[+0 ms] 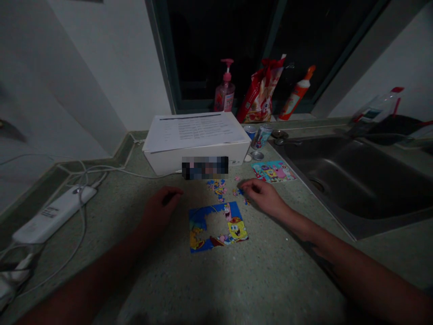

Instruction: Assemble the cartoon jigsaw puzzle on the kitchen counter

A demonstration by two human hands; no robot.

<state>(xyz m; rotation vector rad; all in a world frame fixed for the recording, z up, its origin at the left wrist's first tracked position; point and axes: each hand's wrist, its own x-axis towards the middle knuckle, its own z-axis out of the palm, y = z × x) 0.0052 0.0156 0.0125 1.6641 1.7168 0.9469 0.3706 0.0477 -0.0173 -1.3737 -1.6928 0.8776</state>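
- As the head view looks down, the partly assembled puzzle [238, 229] lies on the counter [267, 271] between both hands, slightly nearer the body, its middle unfilled.
- Right hand [262, 193]: fingers curled toward the thumb, just beside a few loose pieces [240, 192]; whether it pinches one, I cannot tell.
- Left hand [162, 205]: loosely curled left of the puzzle, apart from it; its grip is too dark to tell.
- Beyond the puzzle, a piece pile [218, 186] sits between the hands.

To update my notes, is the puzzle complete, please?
No, the puzzle has a gap in its middle, and loose pieces lie beyond it.
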